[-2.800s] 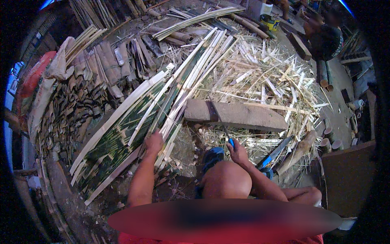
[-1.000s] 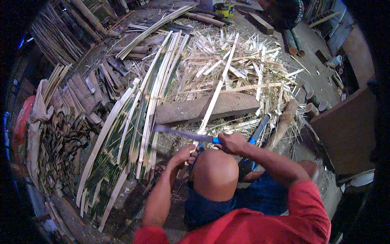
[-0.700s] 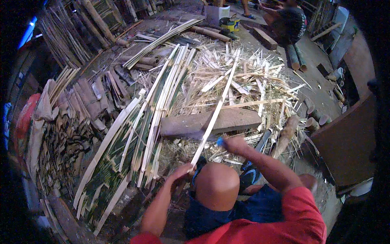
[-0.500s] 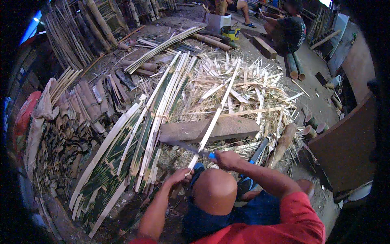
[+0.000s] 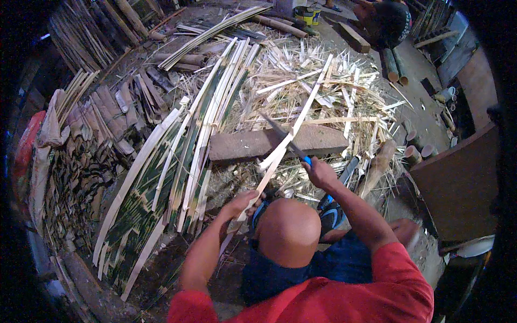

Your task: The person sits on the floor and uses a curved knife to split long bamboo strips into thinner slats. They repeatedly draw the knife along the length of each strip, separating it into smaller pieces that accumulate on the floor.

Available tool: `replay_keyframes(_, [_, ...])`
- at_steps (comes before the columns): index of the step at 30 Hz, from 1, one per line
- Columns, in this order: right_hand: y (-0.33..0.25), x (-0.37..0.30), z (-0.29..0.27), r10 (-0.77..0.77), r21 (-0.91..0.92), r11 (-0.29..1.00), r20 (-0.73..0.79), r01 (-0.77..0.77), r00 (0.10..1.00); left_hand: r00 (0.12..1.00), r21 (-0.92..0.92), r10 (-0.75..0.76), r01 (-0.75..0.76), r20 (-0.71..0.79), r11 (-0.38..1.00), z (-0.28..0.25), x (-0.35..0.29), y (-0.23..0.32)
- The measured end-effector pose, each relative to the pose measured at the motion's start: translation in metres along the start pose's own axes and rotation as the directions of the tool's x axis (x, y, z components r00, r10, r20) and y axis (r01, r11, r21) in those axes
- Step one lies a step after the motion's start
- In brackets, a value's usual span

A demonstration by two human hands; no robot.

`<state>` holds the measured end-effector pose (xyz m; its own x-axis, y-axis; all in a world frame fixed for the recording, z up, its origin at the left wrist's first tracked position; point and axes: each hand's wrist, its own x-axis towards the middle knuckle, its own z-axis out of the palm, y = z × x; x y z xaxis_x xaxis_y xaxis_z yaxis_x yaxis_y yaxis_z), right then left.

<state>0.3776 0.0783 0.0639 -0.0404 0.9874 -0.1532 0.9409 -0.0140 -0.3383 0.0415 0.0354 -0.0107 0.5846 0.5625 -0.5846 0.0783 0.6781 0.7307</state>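
Note:
My left hand (image 5: 240, 204) grips the near end of a long pale bamboo strip (image 5: 311, 101), which slants away from me over a thick wooden block (image 5: 231, 146). In my right hand (image 5: 322, 175) is a knife (image 5: 279, 128), closed fingers around its blue handle. Its blade crosses the strip just above the block, tip pointing far left. Close to the knife, a pale sliver (image 5: 267, 161) stands apart from the strip on its left side, on the near side of the block.
Long green-and-pale bamboo slats (image 5: 145, 215) lie to the left. Beyond the block spreads a heap of shavings (image 5: 280, 70). A round log (image 5: 378, 167) and a brown panel (image 5: 458, 177) are at the right. Another person (image 5: 385, 21) sits at the far right.
My right hand has pushed the knife away from me along the strip, from near my left hand to above the block. A sliver now stands off the strip. My left hand keeps its grip.

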Motion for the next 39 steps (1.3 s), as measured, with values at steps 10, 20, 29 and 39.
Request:
replay_keyframes(10, [-0.024, -0.012, -0.013, -0.156, -0.090, 0.981, 0.161, 0.172, 0.975, 0.970, 0.286, 0.215, -0.175, -0.116, 0.942, 0.002, 0.002, -0.016])
replay_keyframes(20, [-0.023, 0.010, -0.026, -0.125, -0.068, 0.984, 0.391, 0.164, 0.912, 0.996, -0.054, 0.014, -0.019, -0.090, 0.998, -0.017, 0.006, -0.056])
replay_keyframes(29, [0.038, 0.042, -0.024, 0.006, -0.130, 0.991, 0.119, 0.009, 0.993, 0.963, 0.076, -0.231, 0.243, -0.138, 0.967, -0.035, -0.063, -0.078])
replay_keyframes(39, [-0.017, 0.012, -0.023, -0.317, -0.062, 0.924, 0.430, 0.377, 0.845, 0.949, -0.625, 0.249, -0.078, 0.192, 0.777, -0.025, 0.009, -0.044])
